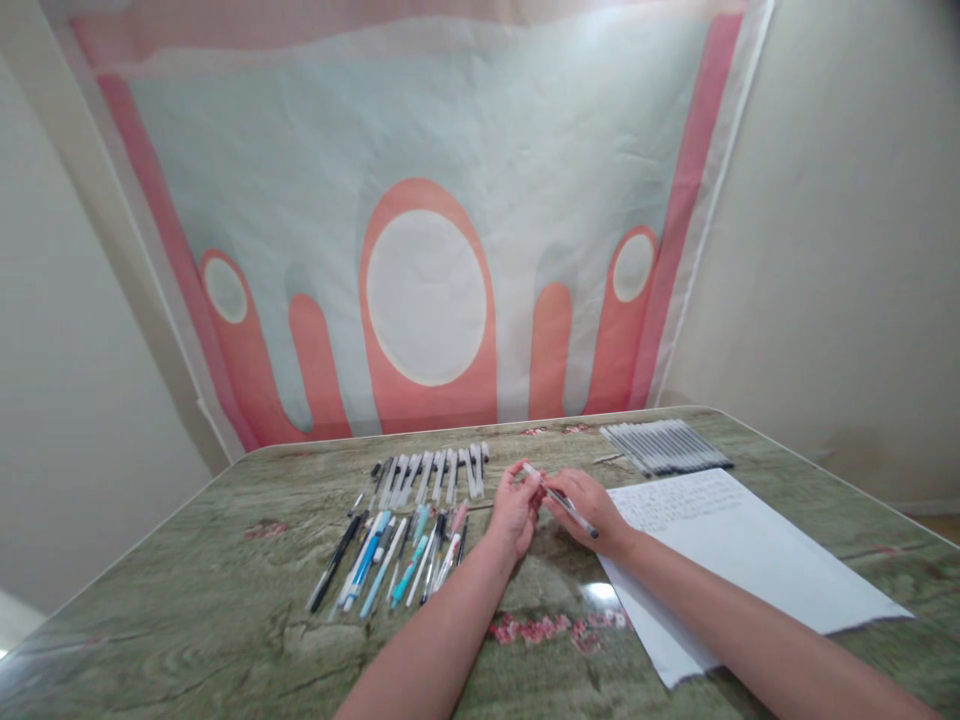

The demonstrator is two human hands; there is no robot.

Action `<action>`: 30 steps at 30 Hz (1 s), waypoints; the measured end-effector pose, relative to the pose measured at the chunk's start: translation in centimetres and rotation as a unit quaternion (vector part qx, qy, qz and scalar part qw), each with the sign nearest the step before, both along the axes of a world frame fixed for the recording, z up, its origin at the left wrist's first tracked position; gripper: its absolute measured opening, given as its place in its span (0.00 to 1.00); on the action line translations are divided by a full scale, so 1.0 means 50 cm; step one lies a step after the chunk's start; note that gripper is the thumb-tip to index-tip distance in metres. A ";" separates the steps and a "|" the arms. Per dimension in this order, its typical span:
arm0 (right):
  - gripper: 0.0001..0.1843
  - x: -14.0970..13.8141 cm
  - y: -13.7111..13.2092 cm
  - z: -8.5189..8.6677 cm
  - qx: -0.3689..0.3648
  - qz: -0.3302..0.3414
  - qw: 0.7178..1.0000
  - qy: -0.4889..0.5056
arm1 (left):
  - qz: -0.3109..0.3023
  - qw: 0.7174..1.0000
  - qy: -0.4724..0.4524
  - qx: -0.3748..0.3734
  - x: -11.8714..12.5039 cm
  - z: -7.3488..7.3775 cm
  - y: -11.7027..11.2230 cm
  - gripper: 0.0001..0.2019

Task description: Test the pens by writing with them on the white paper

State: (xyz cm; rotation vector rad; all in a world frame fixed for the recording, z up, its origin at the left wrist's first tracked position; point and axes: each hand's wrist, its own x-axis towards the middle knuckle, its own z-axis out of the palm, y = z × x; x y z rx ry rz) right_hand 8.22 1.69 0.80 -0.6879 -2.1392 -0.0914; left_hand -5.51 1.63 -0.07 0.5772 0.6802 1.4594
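Both hands meet over the middle of the table around one slim pen (571,511) with a clear or pale barrel and a dark end. My left hand (516,512) has its fingers closed on the pen's upper, pale end. My right hand (586,508) pinches the barrel from the right, and the dark end points down toward the wrist. To the right of my right hand lies a white paper sheet (750,560) with rows of handwriting along its top. Left of my left hand is a group of mixed coloured pens (390,560).
Behind the coloured pens lies a row of pale caps or pen parts (431,475). A neat row of clear pens (667,446) lies at the back right. The wood-patterned table (187,590) ends at a printed cloth backdrop (427,120).
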 end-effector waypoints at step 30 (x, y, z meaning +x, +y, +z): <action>0.14 0.000 -0.002 -0.020 0.007 -0.018 0.994 -0.109 | -0.030 0.997 0.031 0.066 -0.026 0.019 -0.004 0.36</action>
